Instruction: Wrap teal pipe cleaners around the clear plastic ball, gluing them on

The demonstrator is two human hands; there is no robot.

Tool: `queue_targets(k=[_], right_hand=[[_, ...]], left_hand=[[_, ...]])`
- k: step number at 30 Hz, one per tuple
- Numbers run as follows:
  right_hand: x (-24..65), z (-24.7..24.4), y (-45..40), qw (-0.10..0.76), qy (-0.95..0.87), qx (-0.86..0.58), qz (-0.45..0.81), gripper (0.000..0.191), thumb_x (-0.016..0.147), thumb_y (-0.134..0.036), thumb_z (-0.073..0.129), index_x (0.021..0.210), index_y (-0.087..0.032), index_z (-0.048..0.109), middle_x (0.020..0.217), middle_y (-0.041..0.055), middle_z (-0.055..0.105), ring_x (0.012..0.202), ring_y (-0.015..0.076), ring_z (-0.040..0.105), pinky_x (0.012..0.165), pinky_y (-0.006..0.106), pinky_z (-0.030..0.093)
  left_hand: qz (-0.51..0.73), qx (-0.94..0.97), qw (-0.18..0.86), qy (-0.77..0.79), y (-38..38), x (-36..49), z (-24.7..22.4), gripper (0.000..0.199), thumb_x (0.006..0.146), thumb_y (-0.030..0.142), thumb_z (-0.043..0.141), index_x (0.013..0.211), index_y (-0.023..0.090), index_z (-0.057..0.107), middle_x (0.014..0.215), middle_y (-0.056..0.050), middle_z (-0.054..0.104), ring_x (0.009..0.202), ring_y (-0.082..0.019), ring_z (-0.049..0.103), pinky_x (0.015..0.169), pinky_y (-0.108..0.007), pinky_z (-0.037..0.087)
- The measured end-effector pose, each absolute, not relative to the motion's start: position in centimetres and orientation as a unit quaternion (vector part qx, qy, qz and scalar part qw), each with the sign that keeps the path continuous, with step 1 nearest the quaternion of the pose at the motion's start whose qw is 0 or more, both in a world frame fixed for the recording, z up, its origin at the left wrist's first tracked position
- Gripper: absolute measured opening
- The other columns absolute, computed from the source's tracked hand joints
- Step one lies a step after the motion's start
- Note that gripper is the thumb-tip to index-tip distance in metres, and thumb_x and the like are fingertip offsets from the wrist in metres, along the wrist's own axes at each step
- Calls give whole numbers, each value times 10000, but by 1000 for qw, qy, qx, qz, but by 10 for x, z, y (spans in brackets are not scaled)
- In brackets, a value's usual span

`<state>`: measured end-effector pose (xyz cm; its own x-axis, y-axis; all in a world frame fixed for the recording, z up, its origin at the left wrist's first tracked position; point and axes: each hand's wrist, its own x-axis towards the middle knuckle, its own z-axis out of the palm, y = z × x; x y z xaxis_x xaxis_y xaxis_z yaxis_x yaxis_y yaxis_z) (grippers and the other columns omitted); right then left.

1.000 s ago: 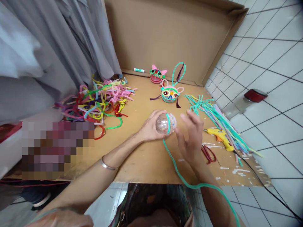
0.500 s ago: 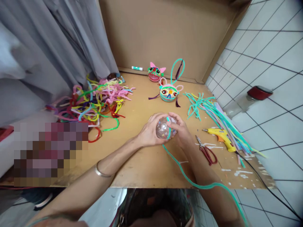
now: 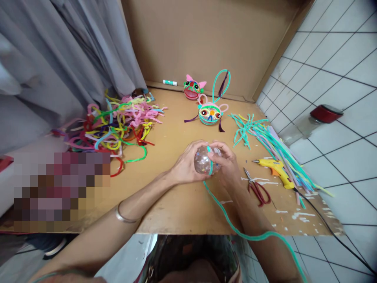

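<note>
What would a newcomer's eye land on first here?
Probably the turquoise-looped face ornament toward the back of the table and the red-mouthed ornament behind it. Next, perhaps the colorful tangle of fuzzy stems on the left, then the clear ball held by the left hand and right hand in the middle.

Brown backboard, grey drapery — white-tiled wall, probably.

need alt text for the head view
Left hand and right hand hold a clear ball crossed by a teal strip over a table. Beyond are two face ornaments; a tangle of coloured strips lies at left, scissors and a glue gun at right.
</note>
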<state>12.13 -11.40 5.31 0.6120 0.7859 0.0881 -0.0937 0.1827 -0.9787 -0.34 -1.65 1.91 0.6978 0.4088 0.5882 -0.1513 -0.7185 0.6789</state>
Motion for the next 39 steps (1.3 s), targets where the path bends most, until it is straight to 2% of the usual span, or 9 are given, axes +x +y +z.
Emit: queue_targets(k=[3, 7, 18, 23, 34, 39], right_hand=[[122, 52, -114, 701, -321, -562, 300, 217, 565, -315, 807, 770, -274, 748, 1170, 22, 588, 1169, 256, 529, 1026, 396, 382], [123, 53, -114, 698, -325, -564, 298, 170, 558, -299, 802, 719, -274, 754, 1159, 35, 595, 1238, 277, 502, 1071, 419, 349], [125, 51, -113, 708, -319, -548, 312, 129, 580, -239, 759, 705, -260, 739, 1148, 23, 618, 1181, 258, 538, 1019, 378, 385], [126, 50, -114, 708, -311, -540, 332, 143, 563, -219, 775, 696, -261, 742, 1117, 15, 637, 1133, 250, 562, 1004, 370, 393], [128, 51, -112, 703, -314, -549, 327, 166, 553, -285, 820, 699, -262, 742, 1188, 29, 653, 1189, 272, 555, 1051, 421, 388], [129, 48, -111, 700, -319, -545, 334, 267, 562, -373, 843, 771, -264, 718, 1092, 19, 666, 1033, 225, 598, 946, 376, 456]], left_hand=[[371, 840, 385, 92, -18, -4, 20, 877, 584, 367, 865, 1316, 243, 399, 1330, -138, 515, 1249, -318, 532, 1053, -515, 462], [363, 833, 403, 109, -19, -4, 17, 914, 563, 387, 881, 1320, 240, 389, 1337, -143, 512, 1243, -320, 546, 1049, -509, 470], [405, 833, 374, 41, -14, -1, 11, 894, 599, 406, 879, 1330, 273, 380, 1335, -132, 518, 1271, -317, 526, 1048, -498, 461], [412, 841, 348, 29, -13, -1, 10, 958, 591, 428, 885, 1376, 275, 358, 1344, -131, 513, 1257, -318, 528, 1049, -503, 457], [374, 862, 339, 45, -11, -2, 19, 913, 589, 467, 887, 1356, 252, 441, 1324, -142, 527, 1264, -329, 510, 1069, -521, 446], [366, 859, 353, 64, -10, -3, 20, 924, 558, 457, 901, 1343, 246, 461, 1336, -146, 528, 1266, -335, 515, 1079, -532, 433]])
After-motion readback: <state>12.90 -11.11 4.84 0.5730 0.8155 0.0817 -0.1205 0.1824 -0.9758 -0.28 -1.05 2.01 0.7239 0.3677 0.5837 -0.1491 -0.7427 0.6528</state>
